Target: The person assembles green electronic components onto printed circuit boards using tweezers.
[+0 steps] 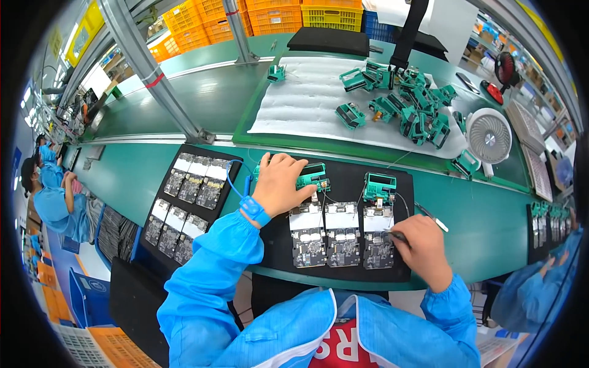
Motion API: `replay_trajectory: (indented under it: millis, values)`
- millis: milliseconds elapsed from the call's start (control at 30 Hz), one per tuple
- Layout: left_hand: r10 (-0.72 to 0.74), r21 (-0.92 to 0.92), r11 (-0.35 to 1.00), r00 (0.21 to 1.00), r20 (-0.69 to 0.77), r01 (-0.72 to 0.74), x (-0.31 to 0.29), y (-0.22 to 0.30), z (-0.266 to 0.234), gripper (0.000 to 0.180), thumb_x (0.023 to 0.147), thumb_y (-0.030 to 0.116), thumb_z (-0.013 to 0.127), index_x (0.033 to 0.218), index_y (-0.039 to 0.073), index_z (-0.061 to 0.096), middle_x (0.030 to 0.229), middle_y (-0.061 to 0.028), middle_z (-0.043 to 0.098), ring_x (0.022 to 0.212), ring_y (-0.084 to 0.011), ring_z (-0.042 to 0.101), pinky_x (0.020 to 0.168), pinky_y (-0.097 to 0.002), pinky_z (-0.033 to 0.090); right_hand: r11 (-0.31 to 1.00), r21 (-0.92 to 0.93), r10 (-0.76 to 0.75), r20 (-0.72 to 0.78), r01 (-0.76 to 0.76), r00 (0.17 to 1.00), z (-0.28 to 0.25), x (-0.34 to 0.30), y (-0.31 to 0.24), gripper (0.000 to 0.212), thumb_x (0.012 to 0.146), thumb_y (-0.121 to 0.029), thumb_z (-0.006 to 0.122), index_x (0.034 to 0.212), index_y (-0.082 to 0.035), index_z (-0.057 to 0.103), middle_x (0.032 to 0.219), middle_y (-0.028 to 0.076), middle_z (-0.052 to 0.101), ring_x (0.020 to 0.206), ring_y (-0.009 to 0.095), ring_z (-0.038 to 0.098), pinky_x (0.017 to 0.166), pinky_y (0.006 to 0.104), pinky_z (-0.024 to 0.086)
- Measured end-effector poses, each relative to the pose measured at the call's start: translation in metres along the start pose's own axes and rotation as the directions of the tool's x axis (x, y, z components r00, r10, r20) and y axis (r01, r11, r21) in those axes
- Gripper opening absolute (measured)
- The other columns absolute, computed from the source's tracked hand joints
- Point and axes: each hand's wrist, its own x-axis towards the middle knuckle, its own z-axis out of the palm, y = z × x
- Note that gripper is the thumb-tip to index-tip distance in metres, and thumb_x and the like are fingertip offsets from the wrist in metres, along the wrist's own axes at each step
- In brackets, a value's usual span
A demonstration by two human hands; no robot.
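Observation:
My left hand point(279, 183), with a blue wrist strap point(254, 210), is over green plastic frames. Its thumb and index finger grip the end of one green plastic frame point(314, 174), above a circuit board point(308, 239). The palm hides part of the frames. My right hand point(422, 246) is closed on a thin dark tool point(399, 236), whose kind I cannot make out. The tool points at the rightmost circuit board point(378, 242). Another green frame point(380, 185) sits at that board's top end, and a middle board point(343, 236) lies between. All rest on a black mat point(402, 270).
A second black mat point(213, 157) on the left holds several boards. Loose green frames point(417, 107) are heaped on white foam point(288, 110) behind. A white fan point(489, 136) stands back right; a white-and-black slim tool point(432, 216) lies beside my right hand. Co-workers point(58, 199) sit on both sides.

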Motion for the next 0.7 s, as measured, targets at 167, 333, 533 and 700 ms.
replay_trajectory:
  millis: [167,333,533,700]
  values:
    - [0.026,-0.018,1.0,0.997,0.073,-0.025,0.001,-0.002,-0.01,0.058,0.073,0.037,0.082,0.117,0.004,0.066,0.103,-0.0073,0.064,0.11,-0.0283,0.059,0.117,-0.0629,0.02,0.991,0.048,-0.127,0.121,0.122,0.984,0.011,0.02,-0.017,0.02,0.071,-0.008,0.078,0.087,-0.01,0.066,0.081,0.006,0.066,0.075,0.027,0.063,0.065,0.039,0.048]
    - [0.073,-0.504,0.86,0.996,-0.048,-0.087,0.009,0.039,-0.013,0.053,0.071,0.009,0.08,0.119,0.004,0.057,0.108,-0.0151,0.061,0.101,-0.0363,0.061,0.096,-0.0428,0.05,0.832,0.486,-0.403,0.202,0.266,0.893,0.033,0.036,-0.039,0.028,0.073,-0.008,0.074,0.098,-0.006,0.062,0.093,0.012,0.066,0.091,0.031,0.065,0.079,0.0408,0.055]
    - [-0.204,-0.839,0.515,0.976,0.075,0.173,0.01,0.059,0.023,0.058,0.079,0.005,0.07,0.133,0.01,0.049,0.104,-0.0106,0.059,0.091,-0.0196,0.06,0.081,-0.0328,0.052,0.96,0.083,-0.28,0.283,0.267,0.917,0.063,0.048,-0.017,0.023,0.078,-0.006,0.07,0.097,-0.001,0.058,0.121,0.02,0.062,0.119,0.04,0.057,0.098,0.0461,0.05]
    - [-0.14,-0.778,0.588,0.975,0.173,0.223,0.005,0.054,0.038,0.067,0.084,0.001,0.07,0.142,0.016,0.039,0.105,-0.0078,0.056,0.092,-0.0135,0.059,0.077,-0.0283,0.053,0.975,0.21,-0.134,0.292,0.074,0.947,0.053,0.028,-0.007,0.028,0.079,-0.008,0.073,0.102,-0.003,0.059,0.125,0.013,0.063,0.123,0.035,0.057,0.102,0.0468,0.049]
